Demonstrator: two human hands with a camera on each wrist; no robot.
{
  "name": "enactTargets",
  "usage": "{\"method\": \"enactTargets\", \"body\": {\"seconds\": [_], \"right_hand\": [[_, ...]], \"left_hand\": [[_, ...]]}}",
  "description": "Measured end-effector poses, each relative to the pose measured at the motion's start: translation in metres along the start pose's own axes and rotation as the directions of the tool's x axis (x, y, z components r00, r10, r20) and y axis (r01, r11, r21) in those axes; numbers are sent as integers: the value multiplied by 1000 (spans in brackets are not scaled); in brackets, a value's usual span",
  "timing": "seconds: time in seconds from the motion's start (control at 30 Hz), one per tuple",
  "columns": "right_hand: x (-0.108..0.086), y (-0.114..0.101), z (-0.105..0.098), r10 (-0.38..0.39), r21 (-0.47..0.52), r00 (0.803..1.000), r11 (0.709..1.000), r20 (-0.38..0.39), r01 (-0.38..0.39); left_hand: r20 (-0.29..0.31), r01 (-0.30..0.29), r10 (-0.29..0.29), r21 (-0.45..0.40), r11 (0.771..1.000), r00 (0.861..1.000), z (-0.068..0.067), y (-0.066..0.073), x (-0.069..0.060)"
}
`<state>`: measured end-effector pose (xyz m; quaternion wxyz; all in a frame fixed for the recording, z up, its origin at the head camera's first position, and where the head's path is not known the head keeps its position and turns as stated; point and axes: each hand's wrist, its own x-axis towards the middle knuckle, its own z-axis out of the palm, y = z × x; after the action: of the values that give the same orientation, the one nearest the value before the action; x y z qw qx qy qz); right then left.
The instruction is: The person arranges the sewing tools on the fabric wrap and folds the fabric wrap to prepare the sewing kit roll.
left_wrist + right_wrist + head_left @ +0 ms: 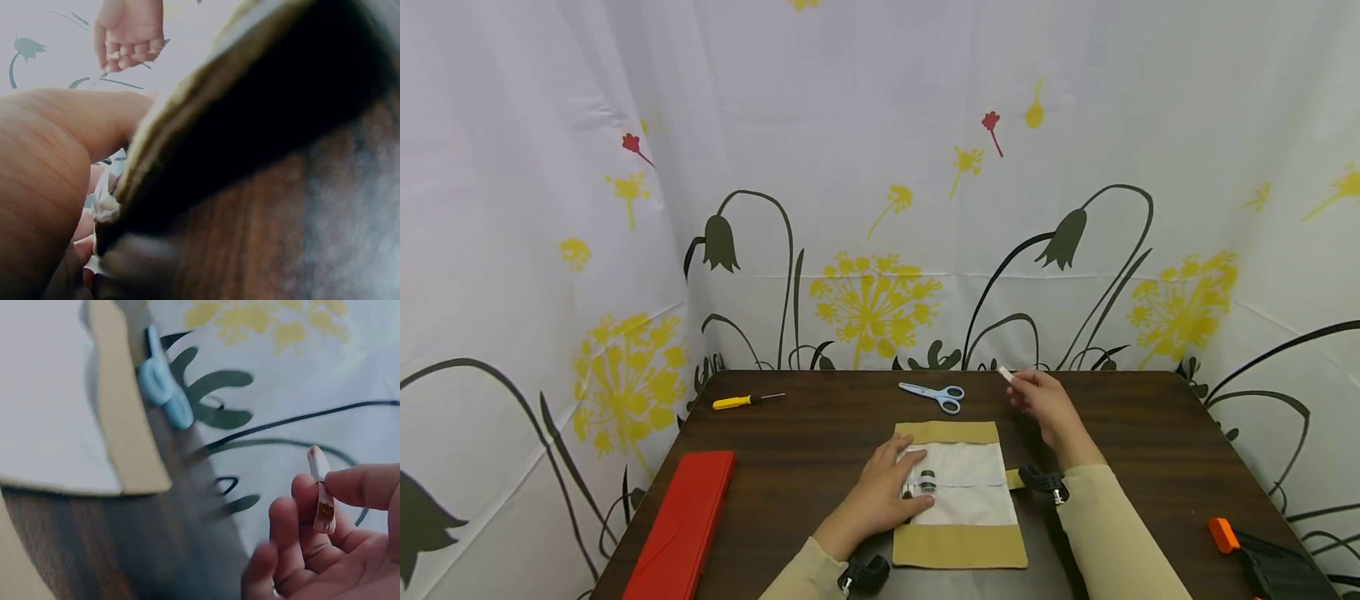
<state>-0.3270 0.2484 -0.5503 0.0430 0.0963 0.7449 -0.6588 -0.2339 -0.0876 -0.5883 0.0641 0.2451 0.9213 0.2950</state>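
Note:
A tan and white cloth organizer lies unfolded on the table, with a thin pale band across its middle. My left hand rests on its left side, fingers extended over the white panel. A small dark spool with a pale band lies between thumb and index finger; another small thing beside it is partly hidden. Beyond the organizer's top right corner, my right hand is raised, pinching a small white stick-like piece between thumb and fingers. Brown marking shows on its lower part in the right wrist view.
Light blue scissors lie behind the organizer. A yellow-handled screwdriver is at the back left, and a red case at the left edge. A black tool with orange ends is at the right edge. A patterned curtain surrounds the table.

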Motion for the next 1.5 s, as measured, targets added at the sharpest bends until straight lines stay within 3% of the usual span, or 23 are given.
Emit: {"method": "enactTargets", "body": {"seconds": [0.2, 0.4, 0.77, 1.17, 1.33, 1.5], "right_hand": [[-20, -11, 6, -7, 158, 997, 987, 72, -4], [-38, -4, 21, -25, 243, 981, 970, 192, -23], [-63, 20, 58, -31, 248, 944, 967, 329, -55], [-57, 44, 69, -58, 266, 919, 963, 391, -52], [-57, 51, 68, -76, 271, 905, 961, 419, -45], [-55, 52, 67, -102, 281, 885, 959, 454, -34]], "left_hand": [[6, 7, -7, -17, 1000, 1000, 0, 0, 1], [4, 6, -6, -26, 1000, 1000, 0, 1, 1], [8, -3, 3, -29, 1000, 1000, 1, 2, -2], [8, 38, -38, -46, 998, 999, -1, 8, 7], [-37, 81, -86, -116, 990, 996, 6, 16, 12], [-74, 77, -85, -114, 990, 994, 13, 21, 16]]}}
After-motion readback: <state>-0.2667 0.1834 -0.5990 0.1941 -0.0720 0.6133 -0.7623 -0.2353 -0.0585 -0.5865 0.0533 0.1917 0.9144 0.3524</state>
